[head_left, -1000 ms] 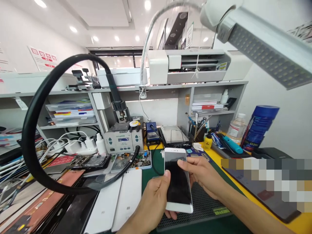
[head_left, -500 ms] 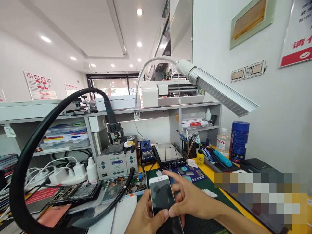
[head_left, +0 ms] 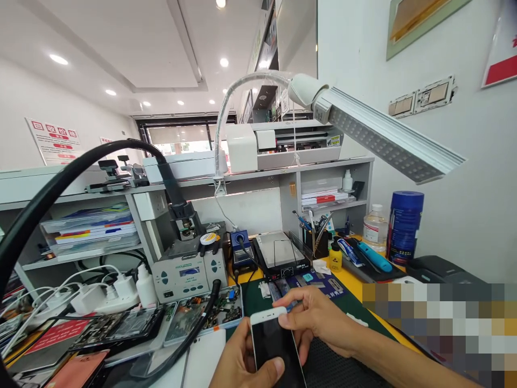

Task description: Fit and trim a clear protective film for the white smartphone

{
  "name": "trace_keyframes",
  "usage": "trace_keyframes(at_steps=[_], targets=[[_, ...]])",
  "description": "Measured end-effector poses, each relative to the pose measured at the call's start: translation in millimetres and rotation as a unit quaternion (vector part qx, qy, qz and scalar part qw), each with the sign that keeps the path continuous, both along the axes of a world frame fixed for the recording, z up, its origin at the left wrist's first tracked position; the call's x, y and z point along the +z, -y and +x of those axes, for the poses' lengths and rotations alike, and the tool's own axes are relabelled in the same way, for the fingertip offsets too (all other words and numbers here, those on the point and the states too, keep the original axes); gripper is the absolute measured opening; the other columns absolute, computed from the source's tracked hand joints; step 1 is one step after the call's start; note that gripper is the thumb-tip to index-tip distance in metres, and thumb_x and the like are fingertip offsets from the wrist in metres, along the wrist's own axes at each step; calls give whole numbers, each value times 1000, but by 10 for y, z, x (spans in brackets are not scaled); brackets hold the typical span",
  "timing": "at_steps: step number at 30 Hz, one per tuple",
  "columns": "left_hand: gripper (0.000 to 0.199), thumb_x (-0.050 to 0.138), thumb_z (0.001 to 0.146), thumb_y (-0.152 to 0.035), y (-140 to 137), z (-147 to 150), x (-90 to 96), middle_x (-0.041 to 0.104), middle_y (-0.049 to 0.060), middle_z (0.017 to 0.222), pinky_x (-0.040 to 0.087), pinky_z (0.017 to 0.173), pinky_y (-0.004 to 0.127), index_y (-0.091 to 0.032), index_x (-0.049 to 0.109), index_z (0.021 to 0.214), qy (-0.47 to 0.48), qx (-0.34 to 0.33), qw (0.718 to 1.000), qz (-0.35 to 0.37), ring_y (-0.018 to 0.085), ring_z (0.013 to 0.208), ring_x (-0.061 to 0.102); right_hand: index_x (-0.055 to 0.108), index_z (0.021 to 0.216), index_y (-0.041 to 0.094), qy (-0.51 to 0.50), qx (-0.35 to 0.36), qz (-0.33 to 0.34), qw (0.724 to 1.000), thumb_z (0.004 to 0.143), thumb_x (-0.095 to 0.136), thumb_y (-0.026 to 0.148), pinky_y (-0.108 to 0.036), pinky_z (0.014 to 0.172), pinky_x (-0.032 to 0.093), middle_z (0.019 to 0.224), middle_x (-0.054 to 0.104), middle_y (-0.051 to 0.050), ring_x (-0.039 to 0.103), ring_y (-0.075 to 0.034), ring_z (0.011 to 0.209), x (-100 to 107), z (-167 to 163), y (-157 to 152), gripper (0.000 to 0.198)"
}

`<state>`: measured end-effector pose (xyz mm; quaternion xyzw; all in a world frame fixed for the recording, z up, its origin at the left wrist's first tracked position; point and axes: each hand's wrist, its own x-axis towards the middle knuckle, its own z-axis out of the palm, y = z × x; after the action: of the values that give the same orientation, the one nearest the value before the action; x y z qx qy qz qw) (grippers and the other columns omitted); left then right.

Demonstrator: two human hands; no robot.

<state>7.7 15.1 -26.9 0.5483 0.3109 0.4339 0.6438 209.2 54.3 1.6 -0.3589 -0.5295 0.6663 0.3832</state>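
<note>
A white-framed smartphone [head_left: 274, 342] with a dark screen is held up above the green mat [head_left: 255, 293], its lower end cut off by the frame. My left hand [head_left: 246, 361] wraps round its left side, the thumb lying across the screen. At the upper right corner my right hand [head_left: 311, 318] pinches the phone, thumb on the front edge and fingers behind. Something thin, clear and bluish shows just behind the right fingertips; I cannot tell what it is. The phone's back is hidden.
A hot air station [head_left: 188, 275] stands at left, its thick black hose [head_left: 60, 188] arching over the bench. Ahead are a soldering station [head_left: 242, 250] and a flat heating plate [head_left: 280, 253]. A tray of circuit boards [head_left: 220, 310] lies left of the phone. An LED lamp [head_left: 388, 134] hangs above.
My right thumb has moved from the lower screen up to the phone's top right corner. My left hand keeps its hold. The camera view has shifted slightly.
</note>
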Motion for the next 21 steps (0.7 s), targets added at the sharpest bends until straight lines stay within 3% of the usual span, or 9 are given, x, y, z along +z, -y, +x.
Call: trace_keyframes(at_steps=[3,6,11,17,21], targets=[[59,78,79,-54,39,51,87,75,10,97,52,79,34,-17,62,122,-16,22,1000,-9,25,88,70,68,106,7,-9,-8,-12,1000,70,87,39,-26,39,58,61,73,-7,68,-18,47,-1,15,31,51],[55,65,89,-56,69,91,161,75,11,111,51,91,37,-17,64,128,-59,66,995,35,29,105,67,70,107,7,-21,-23,-13,999,73,86,40,-27,42,60,65,74,-8,70,-19,51,8,24,47,50],[57,56,90,-63,38,91,149,71,11,129,33,116,44,-17,73,119,-153,153,976,40,35,129,55,70,106,6,-28,-40,-15,999,72,86,44,-28,42,60,64,72,-8,69,-19,52,-5,0,65,53],[67,58,83,-70,-33,72,156,76,13,116,38,113,45,-13,76,112,-169,166,971,-33,37,123,61,69,103,7,-23,-42,19,999,83,75,54,-23,39,55,65,69,-5,67,-17,51,-79,-63,112,51],[70,59,81,-73,-27,64,155,77,13,115,42,108,46,-13,76,111,-159,154,974,-50,38,119,63,64,109,15,-15,-17,61,998,68,91,35,-18,42,53,80,69,0,63,-12,57,-105,-124,209,53]])
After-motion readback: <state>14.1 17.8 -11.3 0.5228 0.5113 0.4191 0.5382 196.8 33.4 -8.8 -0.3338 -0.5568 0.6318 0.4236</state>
